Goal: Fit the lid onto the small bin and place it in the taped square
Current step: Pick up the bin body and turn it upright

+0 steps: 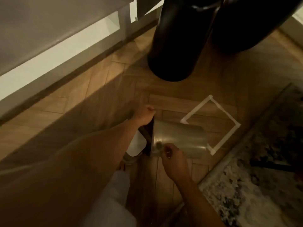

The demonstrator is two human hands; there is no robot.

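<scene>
Both forearms reach down to the small bin, tipped on its side, long axis pointing at the taped square just beyond. Left hand grips its mouth rim, right hand its wall; lid possibly unfitted.

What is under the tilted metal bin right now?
The small bin covers one corner of the taped square and wooden floor. Whether it touches the floor is hidden. Its inside faces away, unseen.
</scene>
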